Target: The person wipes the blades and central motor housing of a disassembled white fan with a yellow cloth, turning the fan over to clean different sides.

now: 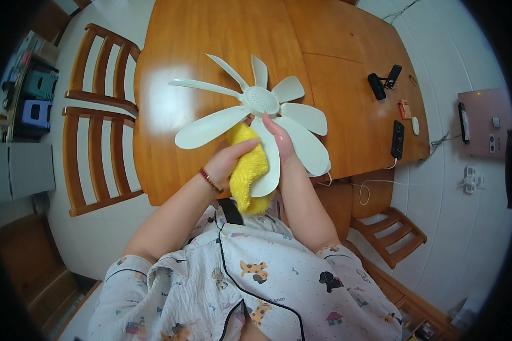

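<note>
A pale plastic fan with several blades and a perforated round hub (261, 100) is held above the near side of the wooden table. My left hand (229, 160), with a beaded bracelet at its wrist, grips a fluffy yellow cloth (248, 170) against one side of the blade (268, 157) that points towards me. Part of the cloth hangs below that blade's tip. My right hand (281, 138) grasps the same blade near the hub, its thumb on the upper face. The fingers beneath the fan are mostly hidden.
The wooden table (222, 25) carries a black stand (379, 83), a black power strip (397, 140) and a small red packet (404, 109) at the right. Wooden chairs (98, 157) line the left side. A white cord (367, 183) runs to the wall socket.
</note>
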The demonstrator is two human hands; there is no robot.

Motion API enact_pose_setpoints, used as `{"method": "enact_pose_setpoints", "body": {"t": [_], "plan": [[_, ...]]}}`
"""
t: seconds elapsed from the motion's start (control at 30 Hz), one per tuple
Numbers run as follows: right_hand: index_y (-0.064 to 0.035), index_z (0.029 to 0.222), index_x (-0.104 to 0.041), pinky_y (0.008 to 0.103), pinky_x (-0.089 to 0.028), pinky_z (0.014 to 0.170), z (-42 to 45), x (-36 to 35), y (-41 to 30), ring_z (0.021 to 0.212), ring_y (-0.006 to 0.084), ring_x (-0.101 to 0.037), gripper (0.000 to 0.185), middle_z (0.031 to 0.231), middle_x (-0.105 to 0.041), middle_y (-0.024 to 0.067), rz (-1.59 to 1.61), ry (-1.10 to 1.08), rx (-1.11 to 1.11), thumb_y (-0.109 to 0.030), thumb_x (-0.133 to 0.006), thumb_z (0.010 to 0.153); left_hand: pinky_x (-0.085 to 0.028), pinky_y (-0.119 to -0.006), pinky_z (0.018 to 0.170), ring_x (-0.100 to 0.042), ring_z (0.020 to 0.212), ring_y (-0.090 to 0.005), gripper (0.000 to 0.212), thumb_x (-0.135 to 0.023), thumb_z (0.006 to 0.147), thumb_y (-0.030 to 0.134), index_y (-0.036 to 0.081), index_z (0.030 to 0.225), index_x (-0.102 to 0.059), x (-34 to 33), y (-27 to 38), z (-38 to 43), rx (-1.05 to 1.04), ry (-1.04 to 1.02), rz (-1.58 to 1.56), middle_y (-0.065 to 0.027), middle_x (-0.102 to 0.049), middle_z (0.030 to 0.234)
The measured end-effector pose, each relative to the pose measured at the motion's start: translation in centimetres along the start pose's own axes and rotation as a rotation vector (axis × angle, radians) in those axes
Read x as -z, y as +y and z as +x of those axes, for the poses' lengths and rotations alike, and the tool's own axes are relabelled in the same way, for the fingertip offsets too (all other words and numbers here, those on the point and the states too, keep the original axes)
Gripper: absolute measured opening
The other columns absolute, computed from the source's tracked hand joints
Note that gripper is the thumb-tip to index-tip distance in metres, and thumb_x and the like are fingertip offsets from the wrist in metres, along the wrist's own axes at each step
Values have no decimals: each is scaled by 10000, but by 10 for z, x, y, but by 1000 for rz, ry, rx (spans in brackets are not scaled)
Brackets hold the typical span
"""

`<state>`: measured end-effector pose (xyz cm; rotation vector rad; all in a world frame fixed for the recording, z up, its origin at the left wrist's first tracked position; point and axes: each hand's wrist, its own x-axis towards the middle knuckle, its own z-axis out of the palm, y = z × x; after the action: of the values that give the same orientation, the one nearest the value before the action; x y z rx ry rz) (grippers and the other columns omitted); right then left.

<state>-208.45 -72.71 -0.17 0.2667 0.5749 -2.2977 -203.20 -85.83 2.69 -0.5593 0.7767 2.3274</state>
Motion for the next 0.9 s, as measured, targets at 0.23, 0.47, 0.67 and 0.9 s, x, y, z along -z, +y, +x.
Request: {"method": "enact_pose_setpoints", "body": {"t": [0.23,0.47,0.67,0.9], "plan": [[-46,1128,-492,339,-441,860,2,-1,0,960,225,-553,361,1061,-560,90,-77,48,54,-334,-393,934,-532,-324,711,-628,773,-208,335,-561,794,159,-35,1057,-489,2,11,10,-74,212,183,-118,-596,908],[-26,1212,-442,396,-383,932,6,5,1,1062,262,-497,440,1140,-527,116,52,-67,42,-355,-353,933,-536,-337,684,-631,785,-225,334,-566,789,126,-46,1065,-492,-4,12,-6,-11,128,314,-127,-598,919],[-40,1267,-419,429,-367,947,2,-12,-7,1142,265,-448,510,1216,-498,105,-47,32,83,-402,-287,933,-523,-310,647,-630,727,-190,258,-601,768,86,-40,988,-548,14,-8,-30,-7,167,438,-96,-616,848],[-61,985,-503,467,-421,783,9,0,-1,978,277,-530,424,982,-567,93,-94,105,86,-462,-404,888,-514,-295,659,-622,747,-175,312,-612,754,95,-44,1021,-533,11,3,-17,-166,188,469,-85,-602,867]]}}
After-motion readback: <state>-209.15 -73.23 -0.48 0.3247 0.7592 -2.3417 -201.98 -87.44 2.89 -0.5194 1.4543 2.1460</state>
